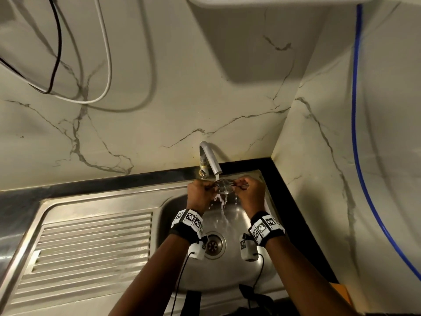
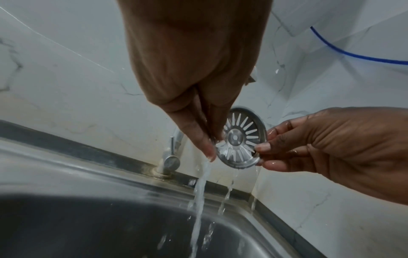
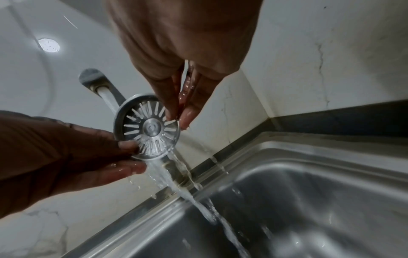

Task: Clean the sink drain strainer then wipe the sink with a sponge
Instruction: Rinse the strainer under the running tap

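Round slotted stainless-steel drain strainer (image 1: pixel 224 185) held above the back edge of the stainless-steel sink basin (image 1: pixel 255 267), directly under the curved metal tap spout (image 1: pixel 210 159). Left hand (image 1: pixel 200 194) pinches strainer's left rim w/ fingertips (image 2: pixel 207 148); right hand (image 1: pixel 250 192) pinches right rim w/ thumb and fingers (image 3: pixel 187 117). Tap running: water stream (image 3: pixel 198 204) passes through strainer slots, falls into basin. Basin contents: running water only; open drain hole (image 1: pixel 213 245) at bottom centre. Ribbed steel drainboard (image 1: pixel 91 249) left of basin.

Strainer (image 2: pixel 241 139) between 2 hands (water running)
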`<state>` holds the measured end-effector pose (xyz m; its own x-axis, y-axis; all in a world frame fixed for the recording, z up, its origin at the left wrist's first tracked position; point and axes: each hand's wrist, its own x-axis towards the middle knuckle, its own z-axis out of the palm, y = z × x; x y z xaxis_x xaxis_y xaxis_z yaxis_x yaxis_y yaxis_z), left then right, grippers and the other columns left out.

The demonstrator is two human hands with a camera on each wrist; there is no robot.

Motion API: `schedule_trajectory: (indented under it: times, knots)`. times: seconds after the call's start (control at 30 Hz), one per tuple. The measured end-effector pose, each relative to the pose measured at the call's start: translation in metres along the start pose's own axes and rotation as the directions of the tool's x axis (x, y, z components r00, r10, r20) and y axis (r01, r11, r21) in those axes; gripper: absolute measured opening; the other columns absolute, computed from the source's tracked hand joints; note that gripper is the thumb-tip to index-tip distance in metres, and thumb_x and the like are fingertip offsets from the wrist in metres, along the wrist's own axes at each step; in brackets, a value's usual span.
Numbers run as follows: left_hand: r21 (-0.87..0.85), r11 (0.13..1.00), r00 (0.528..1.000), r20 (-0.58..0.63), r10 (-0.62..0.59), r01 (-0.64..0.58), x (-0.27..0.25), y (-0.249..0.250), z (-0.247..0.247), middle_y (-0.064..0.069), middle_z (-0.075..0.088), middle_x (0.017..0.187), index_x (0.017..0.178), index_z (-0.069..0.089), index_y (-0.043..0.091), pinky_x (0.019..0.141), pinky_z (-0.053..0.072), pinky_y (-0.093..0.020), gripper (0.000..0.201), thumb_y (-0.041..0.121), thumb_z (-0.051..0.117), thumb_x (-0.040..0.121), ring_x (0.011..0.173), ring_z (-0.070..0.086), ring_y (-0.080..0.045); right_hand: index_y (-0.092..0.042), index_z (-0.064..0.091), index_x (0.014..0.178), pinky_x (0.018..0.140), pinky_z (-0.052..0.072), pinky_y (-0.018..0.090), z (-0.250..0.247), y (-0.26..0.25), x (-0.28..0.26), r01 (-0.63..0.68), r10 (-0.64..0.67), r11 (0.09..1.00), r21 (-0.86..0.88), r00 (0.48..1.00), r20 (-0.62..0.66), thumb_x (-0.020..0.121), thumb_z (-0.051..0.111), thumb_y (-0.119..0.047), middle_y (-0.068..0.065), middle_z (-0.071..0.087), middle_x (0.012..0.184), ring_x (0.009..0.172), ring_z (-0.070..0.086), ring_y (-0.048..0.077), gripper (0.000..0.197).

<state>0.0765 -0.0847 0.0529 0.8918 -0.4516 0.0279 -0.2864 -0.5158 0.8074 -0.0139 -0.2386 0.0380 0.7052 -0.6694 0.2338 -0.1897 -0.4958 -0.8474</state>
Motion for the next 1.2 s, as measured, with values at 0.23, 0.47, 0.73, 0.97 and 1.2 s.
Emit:
schedule_trajectory:
  times: [0.23,0.47,0.73,0.97,1.2]
  knots:
    - [-0.087,0.993,0.984,-0.155,-0.091,0.078,-0.017,-0.018,-0.038,0.012,0.068,0.062,0.077,0.078,0.016,0.057,0.044,-0.008,0.005,0.018,0.082,0.078,0.051,0.056,0.011,-0.013,0.076,0.09,0.068,0.062,0.041,0.035,-0.025,-0.005,-0.003,-0.011,0.994,0.109,0.992,0.125,0.075,0.081,-0.005,-0.002,0.075,0.081,0.074,0.071,0.009,0.018]
    - [-0.188,0.981,0.977,-0.193,-0.089,0.053,-0.048,-0.017,-0.04,0.009,0.073,0.074,0.083,0.071,0.024,0.068,0.058,-0.017,0.018,0.012,0.083,0.076,0.069,0.069,0.001,-0.013,0.076,0.09,0.06,0.062,0.042,0.021,-0.02,-0.027,-0.041,0.024,0.98,0.193,0.996,0.088,0.077,0.08,-0.009,-0.003,0.074,0.077,0.067,0.072,0.012,0.014]
    - [-0.212,0.966,0.981,-0.096,-0.169,0.146,-0.098,-0.017,-0.023,0.009,0.073,0.07,0.077,0.073,0.022,0.061,0.052,-0.011,0.014,0.02,0.087,0.073,0.065,0.068,0.002,-0.012,0.076,0.09,0.066,0.062,0.04,-0.01,-0.003,-0.073,-0.061,0.043,0.988,0.142,0.991,0.127,0.076,0.08,-0.005,-0.004,0.074,0.078,0.071,0.072,0.009,0.016]
    - [-0.3,0.95,0.978,-0.155,-0.137,0.086,-0.123,0.002,-0.034,0.007,0.074,0.073,0.078,0.076,0.02,0.066,0.058,-0.019,0.011,0.018,0.086,0.073,0.067,0.071,-0.005,-0.017,0.075,0.085,0.066,0.061,0.044,-0.028,-0.016,-0.088,-0.049,0.034,0.975,0.217,0.997,0.074,0.076,0.08,-0.005,-0.005,0.074,0.076,0.071,0.073,0.015,0.016]
    - [-0.262,0.95,0.973,-0.106,-0.204,0.171,-0.134,-0.003,-0.029,0.008,0.073,0.067,0.072,0.076,0.019,0.069,0.062,-0.034,0.012,0.011,0.085,0.074,0.064,0.07,-0.005,-0.018,0.073,0.082,0.063,0.061,0.044,-0.021,-0.008,-0.105,-0.13,0.107,0.979,0.157,0.984,0.145,0.075,0.079,0.001,-0.004,0.073,0.075,0.07,0.072,0.012,0.021]
